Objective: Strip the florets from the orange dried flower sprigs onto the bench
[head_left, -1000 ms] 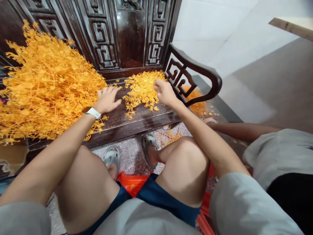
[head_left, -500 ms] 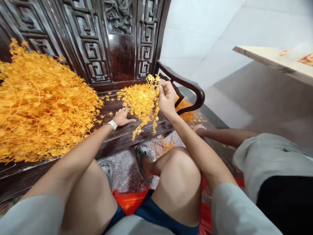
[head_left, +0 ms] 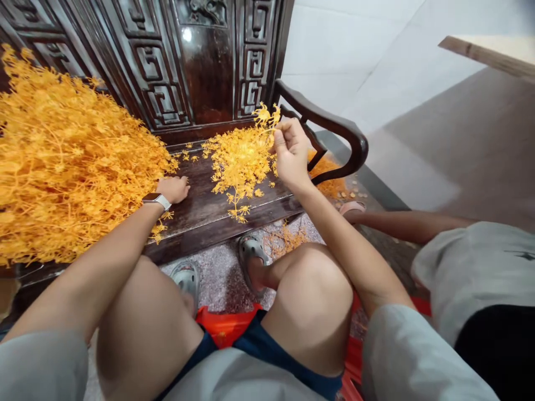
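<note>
My right hand (head_left: pixel 291 150) is raised over the right end of the bench, thumb and fingers pinched on a thin yellow plastic flower sprig (head_left: pixel 266 117). Its small spiky heads stick up to the left of my fingertips. Just below and left lies a small heap of loose yellow plastic flower pieces (head_left: pixel 238 161), with a few strands trailing toward the bench's front edge. My left hand (head_left: pixel 173 190), with a watch on its wrist, is low over the bench beside a large pile of yellow plastic flower stems (head_left: pixel 79 167). Its fingers are loosely bent, with nothing visible in them.
The dark wooden bench (head_left: pixel 196 206) has a carved back (head_left: pixel 209 72) and a curved armrest (head_left: pixel 346 131) at right. Orange pieces (head_left: pixel 288 239) lie on the floor. Another person's leg (head_left: pixel 401 225) is at right, below a wooden board edge (head_left: pixel 485 53).
My left hand has moved left from the small heap toward the large pile, its spread fingers now bent. My right hand still pinches the sprig. The view has shifted slightly.
</note>
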{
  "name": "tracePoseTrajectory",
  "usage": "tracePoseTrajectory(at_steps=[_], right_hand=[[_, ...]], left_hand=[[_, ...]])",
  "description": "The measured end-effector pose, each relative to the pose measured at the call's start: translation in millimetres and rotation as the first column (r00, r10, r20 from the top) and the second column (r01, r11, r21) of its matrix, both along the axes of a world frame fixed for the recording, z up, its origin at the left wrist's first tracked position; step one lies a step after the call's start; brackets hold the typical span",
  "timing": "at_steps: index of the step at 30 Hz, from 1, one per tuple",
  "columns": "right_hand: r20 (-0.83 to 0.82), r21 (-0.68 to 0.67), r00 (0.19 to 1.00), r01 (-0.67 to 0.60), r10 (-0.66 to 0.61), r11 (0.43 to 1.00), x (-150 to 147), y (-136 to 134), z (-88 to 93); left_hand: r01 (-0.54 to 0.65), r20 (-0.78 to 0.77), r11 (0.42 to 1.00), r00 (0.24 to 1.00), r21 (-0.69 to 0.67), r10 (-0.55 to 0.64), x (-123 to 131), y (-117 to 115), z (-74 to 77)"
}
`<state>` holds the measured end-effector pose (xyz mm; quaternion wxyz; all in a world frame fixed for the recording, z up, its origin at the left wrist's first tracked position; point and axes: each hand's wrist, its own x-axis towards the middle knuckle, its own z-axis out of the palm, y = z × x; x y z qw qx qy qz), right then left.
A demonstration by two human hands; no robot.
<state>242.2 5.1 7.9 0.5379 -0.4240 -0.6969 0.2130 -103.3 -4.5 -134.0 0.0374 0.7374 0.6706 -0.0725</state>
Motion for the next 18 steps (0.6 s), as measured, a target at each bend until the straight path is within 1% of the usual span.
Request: tracePoseTrajectory(at_steps=[1, 2, 3, 4, 5, 6, 7, 8, 9, 10, 11, 13, 14, 15, 16, 18], right_hand=[[0.003, -0.005, 1.0, -0.017, 0.017, 1.0, -2.1, 0.3, 0.5], [0.0, -0.013, 0.999, -0.039, 0.039, 0.999, -4.0, 0.8, 0.9], [-0.005, -0.024, 0.998, -0.067, 0.067, 0.997, -5.7, 1.2, 1.2], [-0.012, -0.036, 0.995, -0.101, 0.1, 0.994, -7.4, 1.5, 1.7], [-0.02, -0.047, 0.99, -0.141, 0.14, 0.989, -9.4, 1.3, 2.2], [-0.028, -0.059, 0.983, -0.186, 0.184, 0.981, -11.7, 0.6, 2.8], [-0.036, -0.074, 0.974, -0.227, 0.225, 0.971, -14.8, -0.5, 3.3], [-0.048, -0.097, 0.964, -0.264, 0.26, 0.96, -18.6, -2.0, 3.7], [-0.066, -0.129, 0.955, -0.296, 0.289, 0.947, -23.2, -3.8, 3.7], [-0.097, -0.171, 0.945, -0.324, 0.311, 0.931, -28.4, -5.6, 3.5], [-0.143, -0.218, 0.935, -0.349, 0.324, 0.911, -34.2, -7.2, 2.9], [-0.284, -0.312, 0.906, -0.396, 0.313, 0.864, -45.6, -9.7, 1.0], [-0.368, -0.353, 0.885, -0.417, 0.286, 0.837, -50.7, -10.5, -0.2], [-0.447, -0.388, 0.86, -0.434, 0.245, 0.813, -55.1, -11.2, -1.5], [-0.515, -0.419, 0.833, -0.45, 0.202, 0.789, -58.8, -11.8, -2.9], [-0.606, -0.464, 0.782, -0.497, 0.147, 0.733, -65.1, -13.5, -6.7]], left_hand=[[0.011, -0.021, 0.999, 1.0, 0.043, -0.01, 0.7, -2.8, 5.5], [0.02, -0.008, 0.995, 1.0, 0.096, -0.019, 4.7, -4.7, 12.9], [0.022, 0.053, 0.988, 0.998, 0.156, -0.031, 11.7, -6.1, 22.3], [0.013, 0.171, 0.975, 0.984, 0.221, -0.052, 21.3, -7.0, 33.3], [-0.015, 0.338, 0.96, 0.937, 0.279, -0.083, 33.0, -8.0, 45.5], [-0.054, 0.537, 0.944, 0.832, 0.324, -0.137, 46.0, -9.2, 58.1], [-0.086, 0.726, 0.933, 0.655, 0.35, -0.212, 59.5, -11.0, 70.1], [-0.11, 0.848, 0.928, 0.456, 0.355, -0.27, 72.5, -13.4, 80.9], [-0.088, 0.898, 0.931, 0.31, 0.354, -0.312, 84.4, -16.5, 89.8], [-0.088, 0.911, 0.924, 0.228, 0.372, -0.345, 94.6, -20.1, 96.3], [-0.086, 0.913, 0.921, 0.195, 0.381, -0.359, 102.8, -23.8, 100.5], [-0.079, 0.916, 0.925, 0.193, 0.371, -0.351, 113.2, -30.2, 102.7], [-0.085, 0.925, 0.933, 0.187, 0.35, -0.331, 115.9, -32.4, 101.8], [-0.104, 0.939, 0.941, 0.16, 0.323, -0.305, 117.7, -33.8, 100.4], [-0.143, 0.955, 0.946, 0.109, 0.29, -0.277, 118.8, -34.4, 99.0], [-0.233, 0.977, 0.953, -0.05, 0.191, -0.208, 120.5, -33.9, 98.0]])
